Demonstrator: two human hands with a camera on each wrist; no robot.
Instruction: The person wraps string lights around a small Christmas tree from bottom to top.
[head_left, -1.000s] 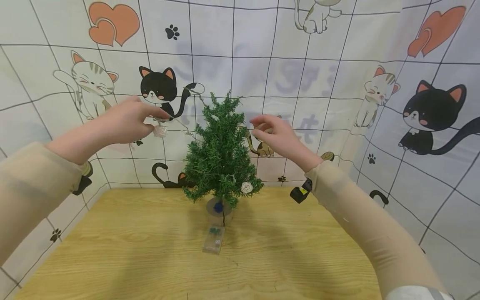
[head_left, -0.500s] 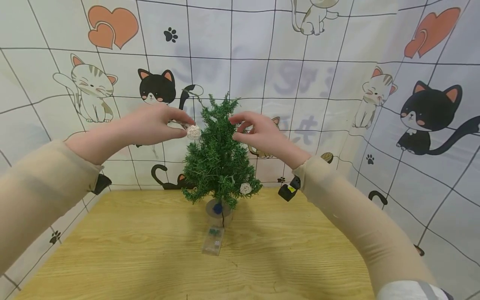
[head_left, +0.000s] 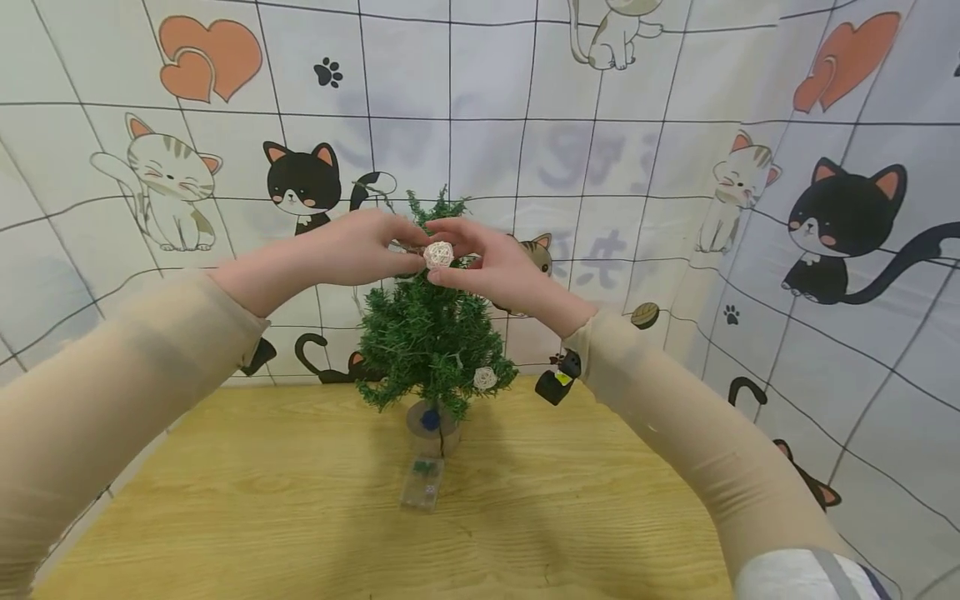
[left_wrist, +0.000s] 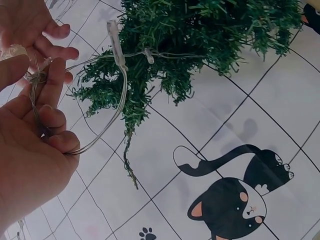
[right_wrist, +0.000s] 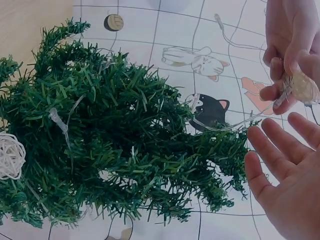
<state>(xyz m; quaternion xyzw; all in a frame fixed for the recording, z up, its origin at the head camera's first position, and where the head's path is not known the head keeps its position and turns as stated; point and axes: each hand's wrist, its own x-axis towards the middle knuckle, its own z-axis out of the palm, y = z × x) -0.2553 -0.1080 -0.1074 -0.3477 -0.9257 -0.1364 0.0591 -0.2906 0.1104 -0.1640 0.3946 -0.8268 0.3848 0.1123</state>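
Observation:
My left hand [head_left: 367, 246] pinches thin clear light-string wire [left_wrist: 115, 110] just beside a white woven ball [head_left: 438, 255], in front of the upper part of a small green artificial Christmas tree [head_left: 427, 333]. From the right, my right hand [head_left: 495, 262] reaches up to the ball, its thumb tip right below it. In the right wrist view that hand's fingers [right_wrist: 280, 145] are spread and loosely bent, palm turned up beneath the ball. The wire runs from the left fingers to the tree's branches. A second woven ball [head_left: 485, 378] hangs on a lower right branch.
The tree stands on a round base [head_left: 416, 429] on a wooden table [head_left: 570, 500]. Before it lies a clear battery box [head_left: 422, 483], joined by a dark cable. A cat-print cloth [head_left: 600, 167] with grid lines hangs close behind and at both sides.
My left hand has carried the woven ball rightward from left of the tree to its front. My right hand has moved left toward it, and the two hands now almost meet.

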